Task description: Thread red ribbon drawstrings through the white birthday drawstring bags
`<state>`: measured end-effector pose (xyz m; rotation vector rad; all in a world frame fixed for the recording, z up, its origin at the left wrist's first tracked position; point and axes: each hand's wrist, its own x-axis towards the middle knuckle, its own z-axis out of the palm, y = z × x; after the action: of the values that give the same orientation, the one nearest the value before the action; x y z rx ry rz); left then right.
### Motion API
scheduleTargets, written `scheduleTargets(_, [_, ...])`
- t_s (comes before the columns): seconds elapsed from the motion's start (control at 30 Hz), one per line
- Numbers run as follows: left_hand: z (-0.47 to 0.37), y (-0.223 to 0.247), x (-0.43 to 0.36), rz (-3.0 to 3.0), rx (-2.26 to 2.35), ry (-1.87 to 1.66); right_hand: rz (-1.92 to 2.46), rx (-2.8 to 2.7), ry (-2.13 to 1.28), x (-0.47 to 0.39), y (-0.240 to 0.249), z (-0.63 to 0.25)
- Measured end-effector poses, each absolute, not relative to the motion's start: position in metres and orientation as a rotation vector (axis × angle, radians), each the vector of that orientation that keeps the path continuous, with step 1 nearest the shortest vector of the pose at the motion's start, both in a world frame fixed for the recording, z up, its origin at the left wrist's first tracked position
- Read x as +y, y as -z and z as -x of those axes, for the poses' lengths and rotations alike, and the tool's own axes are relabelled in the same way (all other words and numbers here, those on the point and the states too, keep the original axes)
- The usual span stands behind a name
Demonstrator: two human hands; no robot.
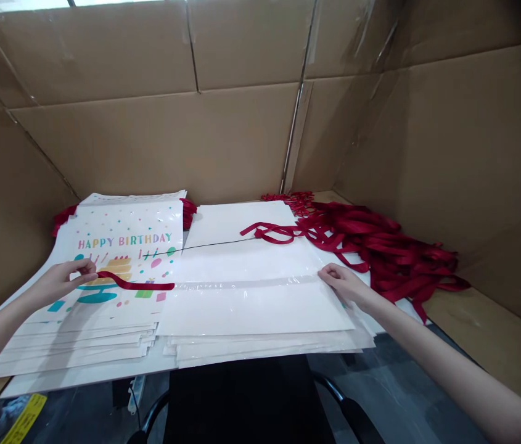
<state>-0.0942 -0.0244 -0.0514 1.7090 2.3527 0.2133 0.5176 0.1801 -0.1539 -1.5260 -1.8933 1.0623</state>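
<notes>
My left hand [73, 277] pinches one end of a red ribbon [142, 285] above a stack of printed "Happy Birthday" sheets [126, 216]. The ribbon's other end reaches the left edge of a stack of blank white sheets [251, 311]. A clear shiny strip [246, 285] runs across the top blank sheet. At the strip's right end, my right hand [336, 280] has its fingers pressed together at the sheet's edge. Whether they grip the strip's end or the sheet is too small to tell. A thin dark cord [209, 245] lies across both stacks.
A large heap of red ribbons [380, 246] lies at the right, with loose loops reaching onto the blank sheets. More red ribbon [188, 213] shows behind the printed stack. Cardboard walls [242, 142] enclose the back and sides. A black chair [246, 401] stands at the front edge.
</notes>
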Motion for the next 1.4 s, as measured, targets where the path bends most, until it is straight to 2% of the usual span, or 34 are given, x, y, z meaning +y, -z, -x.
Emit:
scheduleTargets(0.2, [0.120,0.065,-0.035,-1.708,2.339,-0.188,1.464,-1.680,-1.207,0.185,0.152,-0.534])
scheduleTargets(0.43, [0.121,0.081,-0.036,-1.700,2.268,-0.027,1.393,-1.687,-1.050,0.186,0.150,-0.526])
scheduleTargets(0.57, [0.078,0.087,-0.023,-1.987,2.286,-0.082,1.439,-1.649,-1.088,0.186,0.151,-0.525])
scheduleTargets(0.73, [-0.026,0.091,-0.004,-2.293,1.946,-0.271,1.463,-1.604,-1.192,0.185,0.150,-0.526])
scheduleTargets(0.83, [-0.067,0.097,0.005,-2.293,1.777,-0.187,1.467,-1.576,-1.208,0.184,0.147,-0.525])
scheduleTargets(1.03, [-0.074,0.113,0.014,-2.228,1.719,-0.120,1.498,-1.561,-1.198,0.185,0.139,-0.533])
scheduleTargets(1.2, [-0.077,0.107,0.013,-2.153,1.743,-0.153,1.525,-1.463,-1.163,0.196,0.131,-0.555])
scheduleTargets(1.4, [-0.071,0.112,0.016,-2.143,1.743,-0.463,1.439,-1.343,-1.327,0.199,0.128,-0.568])
